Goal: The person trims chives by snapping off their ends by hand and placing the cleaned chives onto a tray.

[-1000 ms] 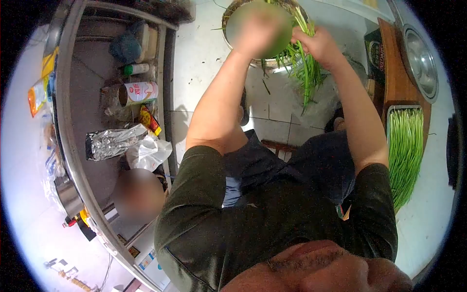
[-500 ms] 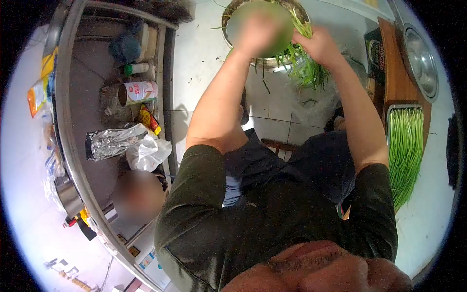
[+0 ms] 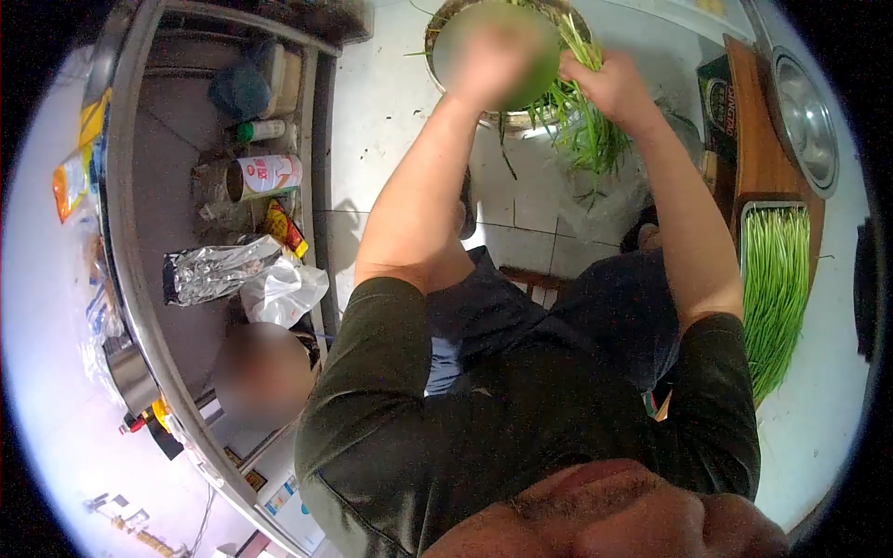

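Observation:
At the top of the head view, my right hand (image 3: 618, 86) is closed around a bunch of chive-like greens (image 3: 588, 139). Pale stalk ends poke up past the thumb, and the long leaves hang below the fist toward the floor. My left hand (image 3: 493, 60) reaches over a round basin (image 3: 583, 19) just to the left. A blurred patch hides its fingers and much of the basin's inside, so I cannot tell what it holds. Loose green strands hang over the basin's near rim.
A tray of neatly lined-up green stalks (image 3: 777, 288) lies at right on a wooden board (image 3: 747, 139), near a metal bowl (image 3: 805, 121). Clear plastic (image 3: 605, 209) lies by my feet. Left, a shelf holds a can (image 3: 265, 177) and bags (image 3: 284, 290).
My right hand has turned slightly, and the greens hang a little lower. More stalk ends show above the fist. My left arm has hardly moved.

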Action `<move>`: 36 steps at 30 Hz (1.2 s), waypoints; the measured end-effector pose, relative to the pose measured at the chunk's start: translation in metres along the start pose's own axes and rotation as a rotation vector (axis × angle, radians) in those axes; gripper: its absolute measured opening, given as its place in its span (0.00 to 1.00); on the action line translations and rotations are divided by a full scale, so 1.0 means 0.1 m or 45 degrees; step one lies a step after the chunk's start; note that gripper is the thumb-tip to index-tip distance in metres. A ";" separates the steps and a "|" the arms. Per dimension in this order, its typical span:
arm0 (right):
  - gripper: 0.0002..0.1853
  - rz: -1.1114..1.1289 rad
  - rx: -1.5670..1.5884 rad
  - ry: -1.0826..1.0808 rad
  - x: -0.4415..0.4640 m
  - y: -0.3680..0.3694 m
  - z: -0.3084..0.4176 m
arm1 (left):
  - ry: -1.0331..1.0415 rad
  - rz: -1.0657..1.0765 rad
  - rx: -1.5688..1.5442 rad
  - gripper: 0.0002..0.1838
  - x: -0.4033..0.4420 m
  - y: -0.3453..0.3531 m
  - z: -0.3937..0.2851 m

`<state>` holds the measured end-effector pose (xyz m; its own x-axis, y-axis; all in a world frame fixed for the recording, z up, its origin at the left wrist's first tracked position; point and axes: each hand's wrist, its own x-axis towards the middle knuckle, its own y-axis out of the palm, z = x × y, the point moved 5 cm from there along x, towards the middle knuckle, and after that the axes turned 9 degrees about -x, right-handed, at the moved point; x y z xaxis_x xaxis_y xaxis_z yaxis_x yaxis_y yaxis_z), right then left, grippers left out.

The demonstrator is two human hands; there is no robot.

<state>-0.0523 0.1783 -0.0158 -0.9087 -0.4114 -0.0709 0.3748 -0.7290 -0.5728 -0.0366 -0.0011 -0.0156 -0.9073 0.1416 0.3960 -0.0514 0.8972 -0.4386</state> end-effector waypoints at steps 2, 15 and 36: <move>0.24 -0.003 -0.062 -0.024 0.00 0.00 0.00 | 0.368 -0.044 0.420 0.09 -0.02 0.02 -0.14; 0.25 -0.003 -0.161 -0.138 0.03 -0.01 -0.04 | -0.649 -0.240 -0.285 0.18 -0.03 -0.08 -0.27; 0.21 -0.045 -0.057 -0.002 0.01 -0.03 -0.01 | -0.717 -0.198 -0.247 0.14 -0.04 -0.13 -0.33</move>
<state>-0.0543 0.1807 -0.0152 -0.9208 -0.3871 -0.0486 0.3339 -0.7177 -0.6111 -0.0190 0.0005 0.0152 -0.9791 -0.1923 -0.0664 -0.1721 0.9568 -0.2343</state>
